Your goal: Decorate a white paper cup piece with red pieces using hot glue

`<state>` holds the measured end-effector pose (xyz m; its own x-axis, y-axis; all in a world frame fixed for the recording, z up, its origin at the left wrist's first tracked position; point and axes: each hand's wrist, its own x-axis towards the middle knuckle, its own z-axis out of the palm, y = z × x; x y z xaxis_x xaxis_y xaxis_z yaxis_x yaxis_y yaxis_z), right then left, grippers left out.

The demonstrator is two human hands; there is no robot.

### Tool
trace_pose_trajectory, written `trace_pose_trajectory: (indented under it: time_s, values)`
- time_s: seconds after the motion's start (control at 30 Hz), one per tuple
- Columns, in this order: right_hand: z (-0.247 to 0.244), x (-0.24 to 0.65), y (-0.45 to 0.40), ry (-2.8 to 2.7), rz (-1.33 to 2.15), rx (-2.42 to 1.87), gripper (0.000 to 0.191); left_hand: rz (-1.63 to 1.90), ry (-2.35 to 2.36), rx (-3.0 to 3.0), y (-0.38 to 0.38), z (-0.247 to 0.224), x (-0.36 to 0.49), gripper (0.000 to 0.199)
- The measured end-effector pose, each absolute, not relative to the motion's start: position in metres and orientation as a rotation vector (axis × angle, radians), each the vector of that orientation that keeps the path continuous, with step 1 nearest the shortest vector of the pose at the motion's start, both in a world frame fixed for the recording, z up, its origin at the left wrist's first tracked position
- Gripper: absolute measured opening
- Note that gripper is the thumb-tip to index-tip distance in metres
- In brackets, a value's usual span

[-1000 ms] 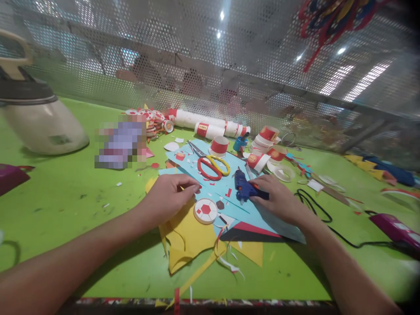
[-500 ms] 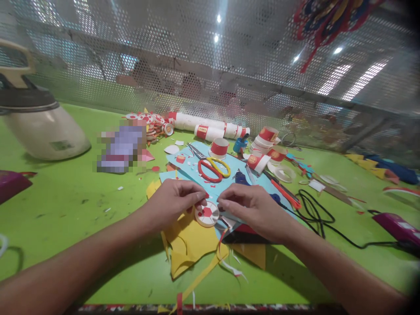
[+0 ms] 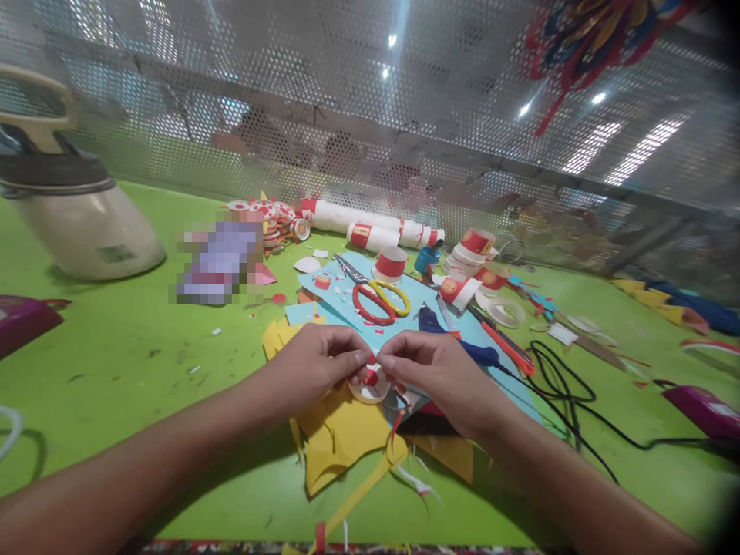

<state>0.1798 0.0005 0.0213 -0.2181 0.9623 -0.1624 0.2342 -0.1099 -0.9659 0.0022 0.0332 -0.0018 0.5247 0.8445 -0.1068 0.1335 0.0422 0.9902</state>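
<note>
My left hand (image 3: 324,361) and my right hand (image 3: 439,374) meet at the fingertips, thumb against finger on each. A tiny bit of red paper (image 3: 373,359) shows between the two pinches. Just below them lies a round white paper disc (image 3: 368,395) with red patches, like a football pattern, partly covered by the fingers. Under the hands are a light-blue sheet (image 3: 341,310) and yellow paper (image 3: 341,435). Beyond the fingers rest scissors (image 3: 375,312) with one red and one yellow handle. A blue glue gun (image 3: 482,353) lies past my right hand.
Red-and-white paper cups (image 3: 390,264) and a long row of stacked cups (image 3: 347,216) stand behind. A red utility knife (image 3: 509,348), a tape roll (image 3: 506,310) and black cable (image 3: 555,385) lie right. A beige-handled pot (image 3: 86,223) stands left, near a pixelated patch (image 3: 223,258).
My right hand has moved in to the left, so both sets of fingertips now come together at the red paper above the disc. The whole view has shifted slightly.
</note>
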Motion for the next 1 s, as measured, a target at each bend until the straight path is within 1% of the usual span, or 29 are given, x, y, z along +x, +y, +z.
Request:
trace_pose_trajectory:
  time_s: [0.3,0.43,0.67,0.8,1.0]
  values:
    - [0.011,0.179,0.002,-1.448,1.395,-1.322,0.022,0.669,0.968,1.628,0.03,0.002,0.003,0.019]
    - [0.01,0.179,0.001,-1.43,1.392,-1.307,0.024,0.671,0.974,1.601,0.029,0.002,0.003,0.02]
    - [0.01,0.178,0.001,-1.429,1.362,-1.315,0.023,0.683,0.964,1.51,0.029,0.002,0.005,0.016]
    - [0.008,0.177,0.001,-1.423,1.327,-1.341,0.021,0.705,0.992,1.511,0.029,0.001,0.006,0.018]
    - [0.006,0.175,0.001,-1.444,1.284,-1.353,0.023,0.721,0.998,1.515,0.028,-0.002,0.006,0.019]
